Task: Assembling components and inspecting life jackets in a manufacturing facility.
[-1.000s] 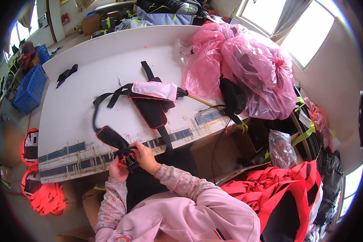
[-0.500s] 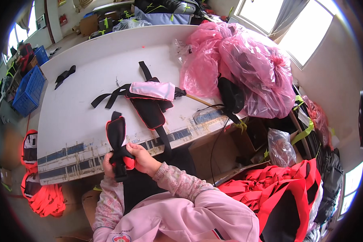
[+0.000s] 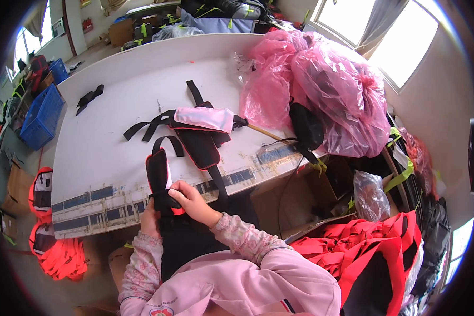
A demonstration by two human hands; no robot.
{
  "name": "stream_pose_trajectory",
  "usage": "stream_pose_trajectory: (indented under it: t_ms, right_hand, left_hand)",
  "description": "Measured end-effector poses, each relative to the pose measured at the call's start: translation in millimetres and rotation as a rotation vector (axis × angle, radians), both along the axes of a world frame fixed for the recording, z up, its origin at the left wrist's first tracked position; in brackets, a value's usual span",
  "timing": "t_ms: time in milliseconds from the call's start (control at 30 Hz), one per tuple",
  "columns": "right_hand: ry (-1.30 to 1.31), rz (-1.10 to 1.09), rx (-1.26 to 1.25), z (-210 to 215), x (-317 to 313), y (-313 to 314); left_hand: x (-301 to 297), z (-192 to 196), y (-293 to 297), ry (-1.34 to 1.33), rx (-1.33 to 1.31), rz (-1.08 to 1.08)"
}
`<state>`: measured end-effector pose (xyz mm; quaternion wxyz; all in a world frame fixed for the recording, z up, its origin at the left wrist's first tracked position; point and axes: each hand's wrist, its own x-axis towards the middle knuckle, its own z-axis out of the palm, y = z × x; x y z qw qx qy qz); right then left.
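Observation:
Both hands grip a black padded strap piece (image 3: 158, 176) with red edging at the table's near edge. My left hand (image 3: 150, 220) holds its lower end from underneath, and my right hand (image 3: 190, 199) closes on it from the right. The piece stands nearly upright above the table edge. Just beyond it lies a stack of black padded pieces with webbing straps (image 3: 197, 142), topped by a pink pouch (image 3: 204, 118).
The white table (image 3: 110, 95) carries a loose black strap (image 3: 89, 97) at far left and big pink plastic bags (image 3: 321, 89) at right. A blue crate (image 3: 41, 117) stands left of the table. Red straps (image 3: 374, 247) fill a box at right; more red gear (image 3: 58, 253) lies on the floor at left.
The black padded piece was lying tilted to the left on the table edge; both hands have swung it upright and drawn it closer.

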<state>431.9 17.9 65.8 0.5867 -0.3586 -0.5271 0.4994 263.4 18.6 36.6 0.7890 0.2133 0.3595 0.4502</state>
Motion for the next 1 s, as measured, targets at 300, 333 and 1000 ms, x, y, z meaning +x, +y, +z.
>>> stream_pose_trajectory:
  t_ms: [300, 333, 1000]
  right_hand:
    - [-0.244, -0.281, -0.078, -31.9, 8.5, 4.1]
    - [-0.088, -0.297, -0.161, -38.4, 10.0, 6.5]
    - [0.263, 0.025, -0.492, -6.1, -0.5, 11.9]
  left_hand:
    - [0.6, 9.9, -4.8, -0.496, 0.144, -0.209]
    - [7.4, 13.6, -8.0, -0.444, 0.185, -0.060]
    - [1.8, 59.7, 17.2, -0.352, 0.222, -0.020]
